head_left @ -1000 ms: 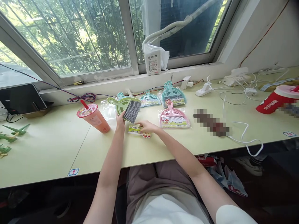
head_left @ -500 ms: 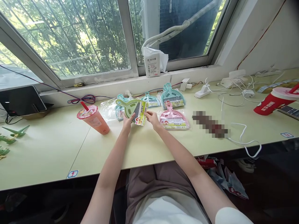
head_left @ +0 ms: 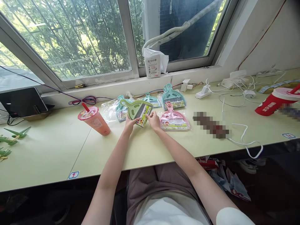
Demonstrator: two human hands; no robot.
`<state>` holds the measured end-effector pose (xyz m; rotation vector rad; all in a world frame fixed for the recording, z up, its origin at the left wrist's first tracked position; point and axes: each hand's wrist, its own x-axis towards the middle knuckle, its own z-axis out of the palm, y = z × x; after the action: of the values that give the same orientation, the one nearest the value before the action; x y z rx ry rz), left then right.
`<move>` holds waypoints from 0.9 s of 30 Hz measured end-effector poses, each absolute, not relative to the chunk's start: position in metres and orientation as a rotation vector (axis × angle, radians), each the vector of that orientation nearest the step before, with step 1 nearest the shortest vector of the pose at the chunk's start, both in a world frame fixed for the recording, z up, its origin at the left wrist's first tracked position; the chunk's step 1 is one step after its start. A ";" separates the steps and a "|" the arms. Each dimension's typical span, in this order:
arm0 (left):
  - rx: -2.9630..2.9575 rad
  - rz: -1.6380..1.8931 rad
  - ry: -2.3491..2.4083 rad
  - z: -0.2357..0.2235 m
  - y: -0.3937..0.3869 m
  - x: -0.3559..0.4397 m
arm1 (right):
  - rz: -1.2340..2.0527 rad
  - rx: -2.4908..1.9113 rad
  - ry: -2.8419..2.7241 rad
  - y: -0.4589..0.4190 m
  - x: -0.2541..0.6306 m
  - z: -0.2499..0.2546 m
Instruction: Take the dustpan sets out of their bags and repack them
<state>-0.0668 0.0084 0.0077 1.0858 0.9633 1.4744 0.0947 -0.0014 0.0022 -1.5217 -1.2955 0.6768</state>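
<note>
A green dustpan and brush set (head_left: 133, 110) is tilted above the table in my left hand (head_left: 130, 124), whose thumb presses on its front. A printed label card (head_left: 144, 115) lies over the grey bristles along the wide edge of the set. My right hand (head_left: 153, 120) pinches the card's right side, its fingers curled. Just right of it lies a pink dustpan and brush set (head_left: 174, 118) in a clear bag. Farther back are bagged blue sets (head_left: 173, 97), one (head_left: 121, 109) partly hidden behind the green set.
An orange drink cup with a straw (head_left: 96, 121) stands left of my hands. At the right are a red cup lying tilted (head_left: 272, 103), a power strip (head_left: 203, 92), white cables and a blurred-out object (head_left: 211, 125). A tablet (head_left: 22, 101) leans at the back left.
My right hand has lifted the label card from the table and laid it over the green set's bristles. The green set has shifted right, and my left thumb now presses the card.
</note>
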 end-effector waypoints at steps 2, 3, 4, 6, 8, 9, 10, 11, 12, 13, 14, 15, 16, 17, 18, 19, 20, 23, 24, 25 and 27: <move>1.085 1.486 0.950 0.008 0.009 -0.068 | 0.638 -1.551 -1.320 -0.002 0.094 0.002; 1.080 1.491 0.944 0.008 0.010 -0.069 | 0.645 -1.547 -1.302 -0.002 0.094 0.002; 1.070 1.493 0.943 0.008 0.010 -0.070 | 0.677 -1.532 -1.260 -0.002 0.093 0.002; 1.043 1.491 0.960 0.009 0.011 -0.071 | 0.823 -1.475 -1.122 -0.002 0.090 0.001; 1.023 1.487 0.980 0.011 0.011 -0.073 | 1.028 -1.382 -0.974 -0.001 0.086 0.002; 1.022 1.487 0.980 0.011 0.011 -0.073 | 1.126 -1.319 -0.929 -0.001 0.084 0.002; 1.025 1.487 0.972 0.012 0.011 -0.074 | 1.209 -1.247 -0.911 -0.002 0.082 0.003; 1.030 1.487 0.960 0.013 0.010 -0.074 | 1.274 -1.173 -0.908 -0.002 0.081 0.004; 1.033 1.487 0.949 0.013 0.010 -0.074 | 1.324 -1.107 -0.907 -0.003 0.080 0.006; 1.032 1.486 0.942 0.013 0.010 -0.074 | 1.361 -1.055 -0.900 -0.003 0.079 0.007; 1.026 1.483 0.942 0.014 0.010 -0.074 | 1.392 -1.018 -0.885 -0.004 0.079 0.008; 1.017 1.479 0.946 0.014 0.010 -0.074 | 1.413 -0.995 -0.864 -0.005 0.079 0.009; 1.004 1.475 0.954 0.013 0.010 -0.074 | 1.427 -0.983 -0.846 -0.006 0.079 0.010; 0.992 1.471 0.963 0.013 0.010 -0.075 | 1.436 -0.975 -0.835 -0.007 0.080 0.011; 0.981 1.468 0.971 0.012 0.010 -0.075 | 1.442 -0.966 -0.833 -0.008 0.080 0.012; 0.975 1.465 0.976 0.012 0.011 -0.075 | 1.446 -0.961 -0.832 -0.008 0.080 0.012; 0.973 1.463 0.978 0.011 0.011 -0.075 | 1.446 -0.959 -0.829 -0.009 0.080 0.012; 0.982 1.467 0.977 0.010 0.012 -0.075 | 1.438 -0.973 -0.816 -0.008 0.080 0.011; 0.983 1.468 0.977 0.010 0.011 -0.075 | 1.435 -0.981 -0.815 -0.008 0.080 0.011; 0.979 1.470 0.980 0.011 0.011 -0.074 | 1.432 -0.989 -0.816 -0.008 0.080 0.010; 0.961 1.467 0.991 0.012 0.010 -0.074 | 1.429 -0.994 -0.820 -0.007 0.080 0.010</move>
<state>-0.0738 0.0098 0.0119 0.9613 0.9912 1.4672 0.0798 -0.0072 0.0095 -0.9941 -0.8198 1.4289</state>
